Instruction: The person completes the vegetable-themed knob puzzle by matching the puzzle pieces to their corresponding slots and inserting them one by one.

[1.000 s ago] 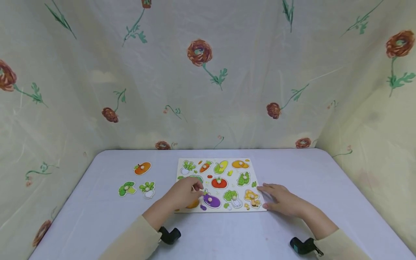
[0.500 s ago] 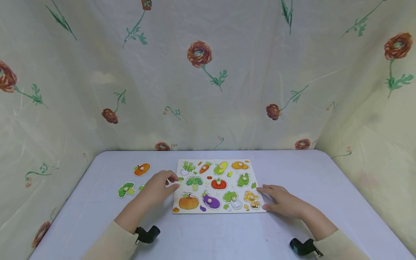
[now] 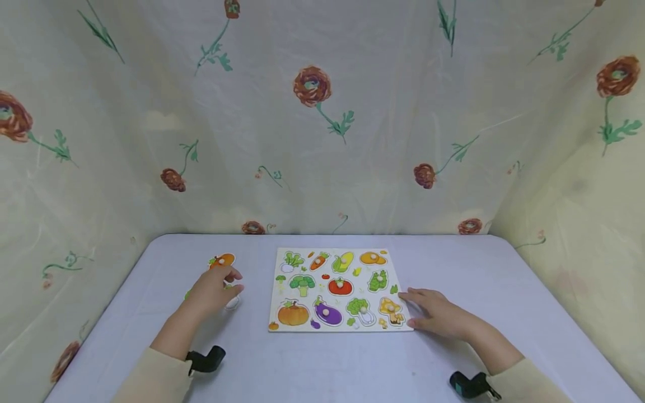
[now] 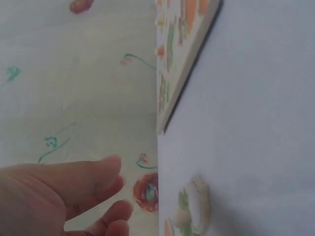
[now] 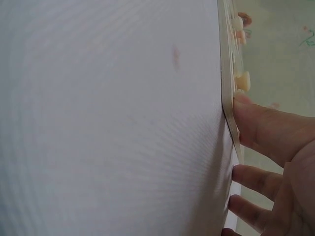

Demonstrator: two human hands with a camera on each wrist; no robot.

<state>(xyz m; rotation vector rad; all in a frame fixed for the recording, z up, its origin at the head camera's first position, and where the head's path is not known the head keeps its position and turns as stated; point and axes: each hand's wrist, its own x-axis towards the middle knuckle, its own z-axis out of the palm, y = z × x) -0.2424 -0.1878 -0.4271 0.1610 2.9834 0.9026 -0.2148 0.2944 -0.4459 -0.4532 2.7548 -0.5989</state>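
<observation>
My left hand (image 3: 211, 291) is above the left part of the table, its fingers loosely bent and nothing between them. Just under and beside it lie a white-and-green turnip piece (image 3: 233, 303) and a broccoli piece (image 3: 187, 294), both largely covered by the hand. A pumpkin piece (image 3: 220, 260) lies behind its fingers. In the left wrist view, the turnip piece (image 4: 199, 206) is apart from the fingertips. My right hand (image 3: 438, 312) rests at the right edge of a vegetable knob puzzle board (image 3: 314, 327), thumb and fingers touching that edge.
Knobbed pieces such as the eggplant (image 3: 327, 312), tomato (image 3: 340, 286) and mushroom (image 3: 391, 310) sit in the board. Its turnip, broccoli (image 3: 302, 284) and pumpkin (image 3: 293, 313) pictures show no knobs. A flowered curtain (image 3: 322, 196) surrounds the white table (image 3: 342, 369).
My left hand has moved left from over the board to the loose pieces, uncovering the board's broccoli and pumpkin pictures. The right hand stays at the board's edge.
</observation>
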